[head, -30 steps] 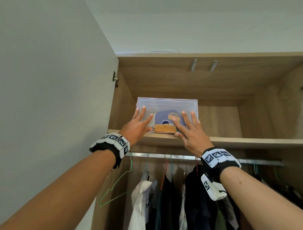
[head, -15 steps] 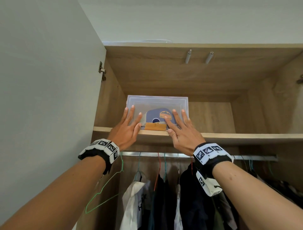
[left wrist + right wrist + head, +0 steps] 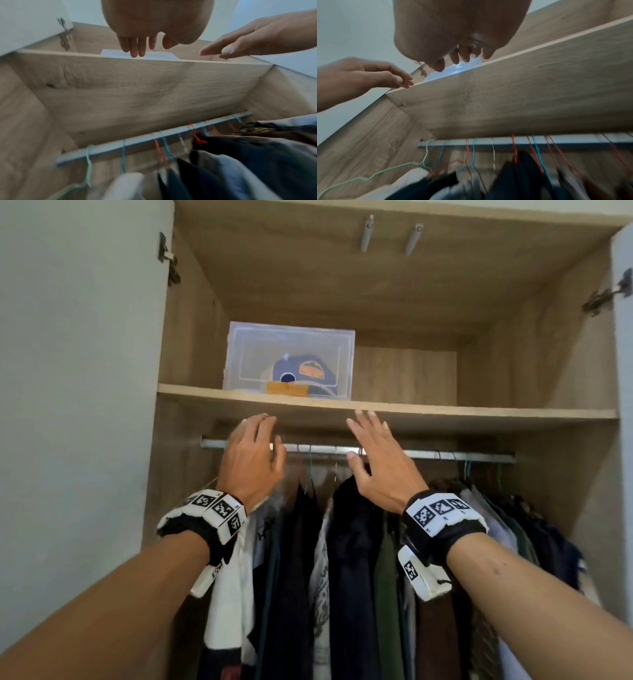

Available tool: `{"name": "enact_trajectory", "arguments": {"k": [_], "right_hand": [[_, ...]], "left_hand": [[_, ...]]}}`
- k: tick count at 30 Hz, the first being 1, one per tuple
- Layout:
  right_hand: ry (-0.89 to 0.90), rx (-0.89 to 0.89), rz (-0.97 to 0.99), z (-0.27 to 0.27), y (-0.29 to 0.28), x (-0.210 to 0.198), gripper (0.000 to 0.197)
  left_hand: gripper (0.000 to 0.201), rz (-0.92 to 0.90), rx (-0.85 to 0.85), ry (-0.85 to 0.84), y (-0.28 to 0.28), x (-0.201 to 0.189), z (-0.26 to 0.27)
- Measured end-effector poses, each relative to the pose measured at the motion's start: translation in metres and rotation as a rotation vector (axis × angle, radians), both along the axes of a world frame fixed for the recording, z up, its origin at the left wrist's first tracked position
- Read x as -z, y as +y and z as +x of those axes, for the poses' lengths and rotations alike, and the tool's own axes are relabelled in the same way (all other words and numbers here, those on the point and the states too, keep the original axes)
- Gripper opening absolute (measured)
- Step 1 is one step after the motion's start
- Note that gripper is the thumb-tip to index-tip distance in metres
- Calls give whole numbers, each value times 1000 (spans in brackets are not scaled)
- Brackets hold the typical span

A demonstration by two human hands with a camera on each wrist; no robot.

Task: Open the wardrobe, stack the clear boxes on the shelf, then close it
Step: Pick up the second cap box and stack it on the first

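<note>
A clear plastic box (image 3: 289, 359) holding a blue cap stands at the left end of the wooden shelf (image 3: 445, 412) in the open wardrobe. Both hands hang free just below the shelf's front edge. My left hand (image 3: 253, 453) has relaxed fingers and holds nothing. My right hand (image 3: 375, 453) is spread with straight fingers, also empty. In the left wrist view my left hand (image 3: 139, 44) shows before the box (image 3: 116, 53), and my right hand (image 3: 240, 47) reaches in from the right. In the right wrist view my right hand's fingers (image 3: 464, 54) hover before the box (image 3: 452, 69).
The left door (image 3: 75, 405) and right door (image 3: 623, 371) stand open. A metal rail (image 3: 445, 455) under the shelf carries several dark and white garments (image 3: 359, 577) on wire hangers. The shelf to the right of the box is bare wood.
Both hands have let go of the box's front and dropped below the shelf edge. The box stays pushed back on the shelf. The head view has tilted down.
</note>
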State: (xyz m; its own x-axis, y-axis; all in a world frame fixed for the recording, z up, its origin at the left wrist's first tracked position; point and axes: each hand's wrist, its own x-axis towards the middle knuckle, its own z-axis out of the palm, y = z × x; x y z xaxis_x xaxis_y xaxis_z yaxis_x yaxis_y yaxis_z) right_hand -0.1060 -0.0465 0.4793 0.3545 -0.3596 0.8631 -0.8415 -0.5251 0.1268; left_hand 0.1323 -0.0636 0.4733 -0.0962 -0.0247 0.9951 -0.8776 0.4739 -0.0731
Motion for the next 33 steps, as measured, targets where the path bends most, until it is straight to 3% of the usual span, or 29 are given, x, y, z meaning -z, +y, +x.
{"name": "enact_trajectory", "arguments": {"k": [7, 14, 21, 25, 33], "right_hand": [[-170, -2, 349, -69, 51, 136, 50], [-194, 112, 636, -119, 114, 279, 44], [-207, 154, 981, -143, 166, 436, 43], [-234, 227, 1238, -151, 207, 534, 39], [-350, 402, 1696, -159, 289, 727, 44]], "left_hand": [[28, 254, 187, 141, 42, 146, -87], [28, 660, 161, 117, 117, 306, -158], [33, 1101, 80, 87, 193, 462, -175], [48, 1435, 24, 159, 244, 551, -177], [54, 2010, -90, 219, 324, 728, -173]]}}
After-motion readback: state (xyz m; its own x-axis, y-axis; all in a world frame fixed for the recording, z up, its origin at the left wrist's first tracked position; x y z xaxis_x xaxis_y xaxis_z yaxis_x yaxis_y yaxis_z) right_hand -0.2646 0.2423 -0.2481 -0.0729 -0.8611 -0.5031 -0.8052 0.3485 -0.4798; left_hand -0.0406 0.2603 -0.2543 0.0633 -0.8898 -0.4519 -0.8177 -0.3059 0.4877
